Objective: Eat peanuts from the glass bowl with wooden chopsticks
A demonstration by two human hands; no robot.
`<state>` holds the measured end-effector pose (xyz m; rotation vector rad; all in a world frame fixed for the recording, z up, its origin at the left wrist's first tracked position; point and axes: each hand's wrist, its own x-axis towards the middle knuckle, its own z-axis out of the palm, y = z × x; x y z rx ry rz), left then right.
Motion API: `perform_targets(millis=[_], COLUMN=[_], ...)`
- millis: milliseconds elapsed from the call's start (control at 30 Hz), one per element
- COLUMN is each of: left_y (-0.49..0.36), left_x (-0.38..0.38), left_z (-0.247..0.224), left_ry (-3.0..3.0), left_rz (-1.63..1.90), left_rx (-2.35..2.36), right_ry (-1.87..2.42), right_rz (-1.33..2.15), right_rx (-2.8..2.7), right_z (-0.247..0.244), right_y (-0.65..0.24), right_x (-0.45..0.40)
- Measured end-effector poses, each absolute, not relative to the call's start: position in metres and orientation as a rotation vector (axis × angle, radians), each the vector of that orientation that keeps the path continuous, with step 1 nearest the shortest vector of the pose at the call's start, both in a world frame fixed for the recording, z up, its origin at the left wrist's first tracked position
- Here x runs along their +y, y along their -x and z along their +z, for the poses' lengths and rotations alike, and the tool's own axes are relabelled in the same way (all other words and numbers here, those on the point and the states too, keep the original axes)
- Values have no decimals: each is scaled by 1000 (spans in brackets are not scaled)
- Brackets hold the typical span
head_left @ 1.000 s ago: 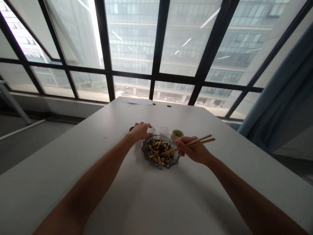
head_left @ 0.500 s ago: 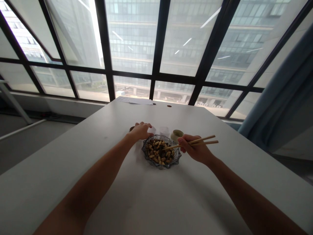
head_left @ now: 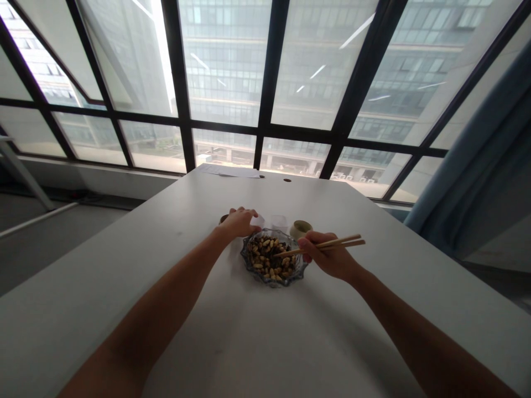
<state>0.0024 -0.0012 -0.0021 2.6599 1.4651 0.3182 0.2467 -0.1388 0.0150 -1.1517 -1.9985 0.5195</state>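
Observation:
A scalloped glass bowl [head_left: 306,269] holds a mix of pale peanut-like pieces [head_left: 271,272] and darker seed-like bits. My right hand [head_left: 329,255], at the bowl's right side, is closed around a pair of wooden chopsticks [head_left: 342,241]. Their tips reach into the mix, close together; whether they pinch a piece cannot be made out. At the bowl's far left rim, my left hand [head_left: 238,222] curls its thumb and fingers about a small clear container [head_left: 259,220]. A second clear container [head_left: 279,222] stands behind the bowl.
A pale green cup [head_left: 301,228] stands behind the bowl on the right. Partly behind my left hand is a brown round object [head_left: 223,219]. Papers [head_left: 232,172] lie at the white table's [head_left: 265,342] far end, before the windows. A blue curtain [head_left: 468,166] hangs at right.
My right hand has shifted slightly left and down, and the chopsticks have drawn closer together with their tips still in the bowl. My left hand stays put.

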Motion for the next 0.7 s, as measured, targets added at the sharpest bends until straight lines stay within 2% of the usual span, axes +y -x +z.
perform_targets(millis=[700], left_y=[-4], left_x=[-3], left_z=[-4], left_ry=[-2618], left_rz=[279], left_rx=[1501], right_ry=[1149], right_rz=[414], right_rx=[-1771], right_z=[6], right_y=[-245], right_x=[-134])
